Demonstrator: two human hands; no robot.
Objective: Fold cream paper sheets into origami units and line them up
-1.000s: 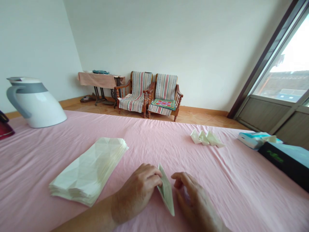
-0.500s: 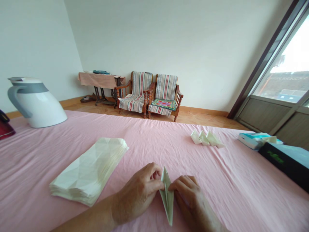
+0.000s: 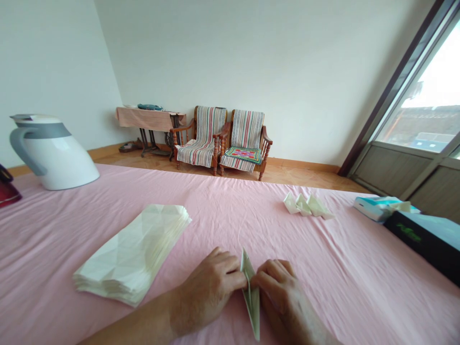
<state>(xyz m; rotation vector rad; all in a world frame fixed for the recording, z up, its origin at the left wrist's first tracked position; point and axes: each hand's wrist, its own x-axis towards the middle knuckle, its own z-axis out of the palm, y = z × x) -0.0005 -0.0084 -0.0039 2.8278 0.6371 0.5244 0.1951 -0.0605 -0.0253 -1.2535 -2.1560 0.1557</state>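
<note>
A narrow, pointed piece of folded paper (image 3: pixel 253 307) stands between my hands near the front of the pink cloth. My left hand (image 3: pixel 212 290) grips its left side, with the thumb pressed at the middle of the fold. From the other side my right hand (image 3: pixel 282 292) pinches the paper, fingers curled. Some fingertips are hidden behind the paper. To the left lies a thick stack of creased pale paper sheets (image 3: pixel 132 249). Several finished-looking folded paper shapes (image 3: pixel 305 205) sit in a row farther off at the right.
A white and grey jug (image 3: pixel 64 158) stands at the back left, beside a partly visible red object (image 3: pixel 7 189). On the right are a tissue box (image 3: pixel 373 209) and a black box (image 3: pixel 420 244). Wooden chairs (image 3: pixel 246 139) stand beyond the pink-covered surface (image 3: pixel 215 201).
My left fingers have curled down closer to the paper, and its middle looks pinched narrower. The paper's lower tip has shifted slightly down and right.
</note>
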